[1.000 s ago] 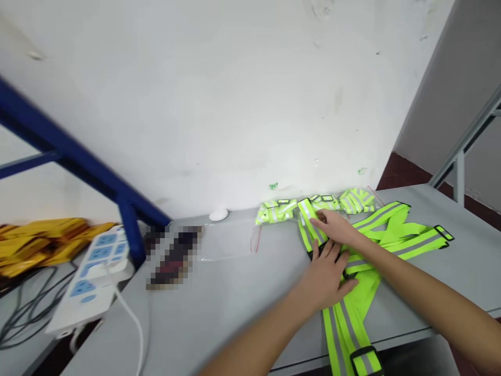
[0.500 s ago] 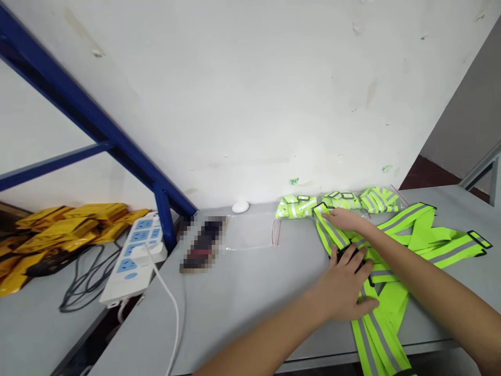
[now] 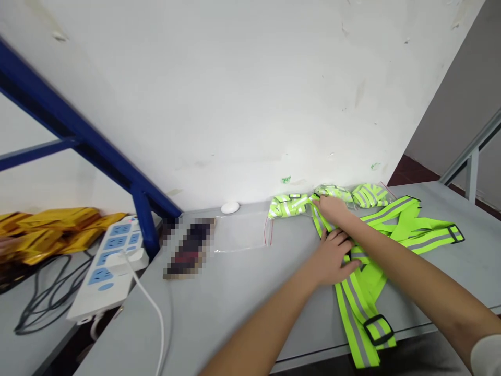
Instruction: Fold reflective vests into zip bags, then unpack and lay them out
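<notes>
A fluorescent yellow-green reflective strap vest (image 3: 391, 237) with grey stripes and black buckles lies spread on the grey table, its lower straps overhanging the front edge. My right hand (image 3: 332, 209) is closed on the end of one strap, close to the bagged vests at the wall. Just below it, my left hand (image 3: 332, 261) rests on the middle of the vest, thumb stretched out to the side, fingers on the straps by a black fitting they partly hide. A large black buckle (image 3: 378, 330) sits on the lower straps near the table edge.
Several bagged vests (image 3: 288, 205) line the wall. Left of them lie a clear zip bag (image 3: 240, 232), a white oval object (image 3: 230, 207) and a pixelated item (image 3: 191, 248). A power strip (image 3: 105, 271), yellow packages (image 3: 58, 230) and a blue frame (image 3: 97, 136) are further left.
The view has shifted, and the lower straps have come up and leftward, bringing their big buckle into sight. My left hand's fingers are closer together; my right hand still grips the strap end.
</notes>
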{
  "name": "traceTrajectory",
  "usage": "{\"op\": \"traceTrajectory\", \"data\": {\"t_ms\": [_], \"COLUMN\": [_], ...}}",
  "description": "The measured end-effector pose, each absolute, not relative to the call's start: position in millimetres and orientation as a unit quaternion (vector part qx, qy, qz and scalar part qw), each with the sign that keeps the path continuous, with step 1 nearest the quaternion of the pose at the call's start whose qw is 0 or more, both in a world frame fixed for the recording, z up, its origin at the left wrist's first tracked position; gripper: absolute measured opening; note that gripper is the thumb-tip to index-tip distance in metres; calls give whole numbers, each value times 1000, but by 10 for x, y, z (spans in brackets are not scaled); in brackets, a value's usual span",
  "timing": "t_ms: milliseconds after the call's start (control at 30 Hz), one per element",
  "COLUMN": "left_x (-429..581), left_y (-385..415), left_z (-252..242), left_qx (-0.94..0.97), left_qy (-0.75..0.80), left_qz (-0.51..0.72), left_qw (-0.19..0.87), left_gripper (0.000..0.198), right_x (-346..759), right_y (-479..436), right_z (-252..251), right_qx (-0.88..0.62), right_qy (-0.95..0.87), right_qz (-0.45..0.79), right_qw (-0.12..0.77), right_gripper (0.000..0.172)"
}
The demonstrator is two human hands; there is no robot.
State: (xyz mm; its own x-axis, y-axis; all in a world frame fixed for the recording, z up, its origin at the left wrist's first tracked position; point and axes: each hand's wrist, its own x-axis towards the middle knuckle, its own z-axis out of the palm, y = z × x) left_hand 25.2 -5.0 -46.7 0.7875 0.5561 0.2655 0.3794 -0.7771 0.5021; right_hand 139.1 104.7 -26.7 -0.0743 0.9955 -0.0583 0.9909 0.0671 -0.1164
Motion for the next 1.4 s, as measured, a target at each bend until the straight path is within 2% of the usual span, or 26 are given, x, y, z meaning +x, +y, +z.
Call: {"op": "traceTrajectory", "data": {"t_ms": [100, 200, 333, 500, 667, 767, 1000, 1233, 1400], "left_x": [258, 273, 209, -61, -118, -1, 133, 129, 155], "left_y": [4, 55, 144, 138, -206, -367, -365, -345, -284], "left_z": [-502, -527, -493, -438, -496, -541, -525, -520, -590], "left_qx": [898, 867, 787, 764, 819, 836, 832, 836, 845], "left_qy": [278, 315, 417, 507, 510, 499, 518, 524, 522], "left_qz": [248, 310, 393, 275, 116, 88, 88, 67, 56], "left_qw": [233, 230, 230, 290, 236, 208, 176, 146, 99], "left_gripper": [25, 29, 27, 27, 61, 70, 65, 58, 61], "right_x": [1404, 1481, 1669, 1850, 1836, 1797, 1715, 1738, 1794], "right_y": [862, 436, -187, -395, -283, -264, -293, -277, -522], "right_z": [-75, 124, 67, -358, -448, -364, -326, -452, -362], "right_qx": [-670, -661, -648, -591, -599, -597, -566, -532, -475], "right_qy": [-741, -750, -745, -786, -783, -787, -811, -827, -846], "right_qz": [33, -11, -11, 11, 27, 30, -48, -51, -34], "right_qw": [13, 42, 156, 182, 168, 152, 139, 174, 239], "right_gripper": [39, 33, 35, 29, 16, 17, 20, 20, 21]}}
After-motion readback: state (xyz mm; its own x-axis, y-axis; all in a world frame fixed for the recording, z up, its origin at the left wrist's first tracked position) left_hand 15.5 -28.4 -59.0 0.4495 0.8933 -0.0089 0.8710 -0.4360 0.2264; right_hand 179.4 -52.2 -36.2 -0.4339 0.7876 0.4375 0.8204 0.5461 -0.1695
